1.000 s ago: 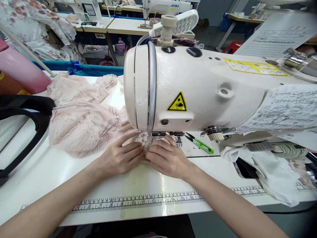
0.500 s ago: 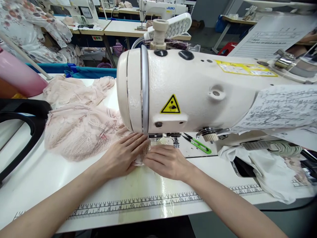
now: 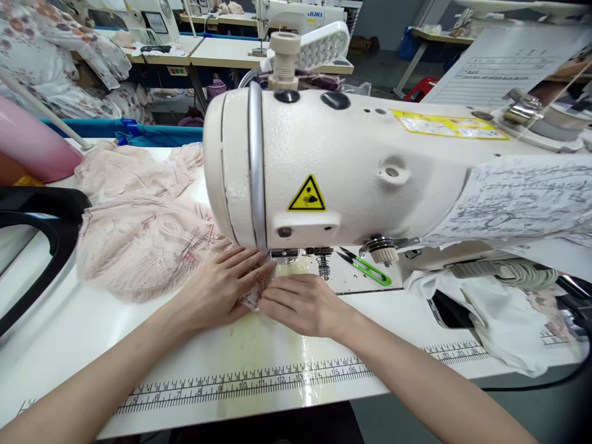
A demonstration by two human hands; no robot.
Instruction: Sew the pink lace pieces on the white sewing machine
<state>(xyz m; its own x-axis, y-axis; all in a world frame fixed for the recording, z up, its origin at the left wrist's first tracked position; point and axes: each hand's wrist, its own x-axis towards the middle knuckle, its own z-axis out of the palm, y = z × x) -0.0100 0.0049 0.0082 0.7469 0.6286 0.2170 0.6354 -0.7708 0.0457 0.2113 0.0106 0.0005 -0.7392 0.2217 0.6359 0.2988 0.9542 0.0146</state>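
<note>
Pale pink lace fabric (image 3: pixel 139 246) is spread in loose folds on the sewing table, with dark red thread ends on it. It runs under the head of a white sewing machine (image 3: pixel 319 166). My left hand (image 3: pixel 219 287) lies on the lace with fingers stretched towards the needle area, pressing it down. Close beside it, my right hand (image 3: pixel 300 302) has its fingers bent together on the lace edge. A small bit of lace shows between the two hands. The machine head hides the needle, and the right fingertips are partly hidden.
Green thread snips (image 3: pixel 367 268) lie right of the needle area. Further right are a phone (image 3: pixel 451 308) and white cloth (image 3: pixel 509 327). A black curved object (image 3: pixel 69 222) and a pink cone (image 3: pixel 37 142) stand at left. A printed ruler (image 3: pixel 259 382) runs along the front edge.
The whole view has shifted slightly, so most things sit a little further left. Both hands keep nearly the same place on the lace, with the lace between them turned slightly.
</note>
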